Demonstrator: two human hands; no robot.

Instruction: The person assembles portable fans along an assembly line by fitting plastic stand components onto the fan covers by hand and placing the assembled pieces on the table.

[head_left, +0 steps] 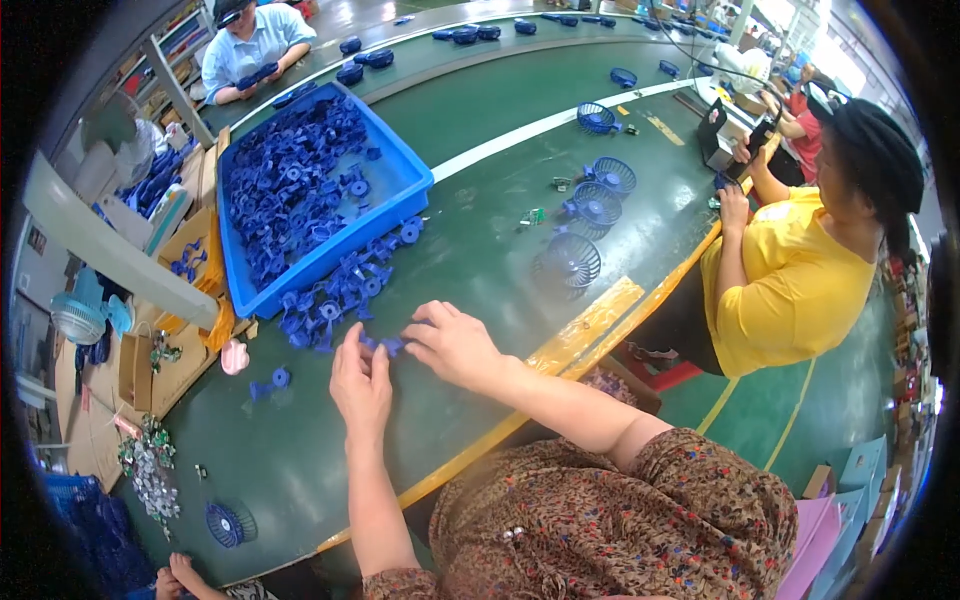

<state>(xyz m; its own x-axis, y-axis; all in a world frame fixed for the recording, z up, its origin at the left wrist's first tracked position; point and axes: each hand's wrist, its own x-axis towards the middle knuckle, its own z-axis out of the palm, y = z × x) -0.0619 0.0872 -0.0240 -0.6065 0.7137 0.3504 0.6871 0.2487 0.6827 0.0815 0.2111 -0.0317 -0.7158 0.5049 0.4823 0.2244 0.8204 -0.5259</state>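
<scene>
Both my hands meet over the green table around a small blue plastic part (pixel 388 346). My left hand (pixel 360 385) is closed with thumb and fingers at the part's left side. My right hand (pixel 455 345) pinches at its right side, and the fingers partly cover it. Just beyond lies a loose pile of similar blue parts (pixel 335 300), against the near side of a large blue tray (pixel 425 185) heaped with more of them. One separate blue part (pixel 271 384) rests on the table left of my left hand.
Several round blue fan grilles (pixel 575 260) and small green circuit boards (pixel 533 216) stand to the right. A pile of small electronic pieces (pixel 150 470) and another grille (pixel 230 525) lie left. Co-workers sit nearby, one in yellow (pixel 790 290). Yellow tape (pixel 590 325) lines the table edge.
</scene>
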